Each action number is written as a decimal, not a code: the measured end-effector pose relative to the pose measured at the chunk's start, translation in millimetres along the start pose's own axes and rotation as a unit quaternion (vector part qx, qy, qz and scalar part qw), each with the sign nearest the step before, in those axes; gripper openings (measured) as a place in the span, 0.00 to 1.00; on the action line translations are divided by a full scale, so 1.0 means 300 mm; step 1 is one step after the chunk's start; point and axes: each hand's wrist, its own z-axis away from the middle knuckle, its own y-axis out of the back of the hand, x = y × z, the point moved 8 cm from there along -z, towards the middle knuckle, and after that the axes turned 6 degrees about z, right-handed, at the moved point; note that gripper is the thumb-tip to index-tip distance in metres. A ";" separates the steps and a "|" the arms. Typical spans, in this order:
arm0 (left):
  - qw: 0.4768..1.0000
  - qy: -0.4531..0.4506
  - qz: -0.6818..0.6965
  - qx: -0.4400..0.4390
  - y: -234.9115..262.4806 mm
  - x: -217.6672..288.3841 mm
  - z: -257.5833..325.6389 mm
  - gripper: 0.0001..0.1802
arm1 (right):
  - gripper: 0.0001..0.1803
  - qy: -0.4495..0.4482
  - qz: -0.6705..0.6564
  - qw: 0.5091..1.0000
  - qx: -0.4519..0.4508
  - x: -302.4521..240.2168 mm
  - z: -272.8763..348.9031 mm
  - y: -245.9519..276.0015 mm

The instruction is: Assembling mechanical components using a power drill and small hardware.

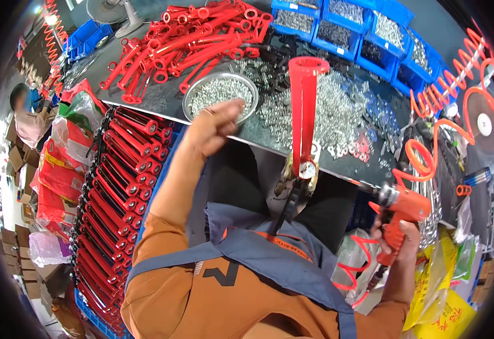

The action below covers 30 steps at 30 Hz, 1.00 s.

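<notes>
My left hand [217, 127] hovers over the near rim of a round metal bowl [189, 107] of small silvery screws [219, 93]. Its fingers are curled together; whatever they pinch, if anything, is too small to make out. My right hand [395, 233] is wrapped round the grip of a red air drill [408, 204], held off to the right with its metal chuck pointing up and left. Between my hands, a long red tool handle [303, 107] with a ring-shaped end stands upright in a fixture [315, 186] at the table's edge. A small round dial [307, 169] shows at its base.
Loose metal parts [326, 107] cover the table around the red handle. Red handles [196, 39] are heaped at the back left; more lie stacked in a blue crate [128, 192]. Blue bins [343, 34] stand at the back. A coiled orange hose [427, 161] hangs at right.
</notes>
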 end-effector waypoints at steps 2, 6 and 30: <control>0.990 0.083 0.034 -0.107 -0.072 -0.138 0.139 0.14 | 0.35 -0.009 0.040 0.998 -0.049 0.046 -0.021 -0.103; 0.973 0.153 0.112 -0.134 -0.146 -0.301 0.266 0.11 | 0.30 -0.011 0.063 0.993 -0.102 0.072 -0.041 -0.229; 0.985 0.145 -0.036 -0.084 -0.203 -0.414 0.301 0.21 | 0.21 -0.003 0.101 0.986 -0.129 0.115 -0.042 -0.225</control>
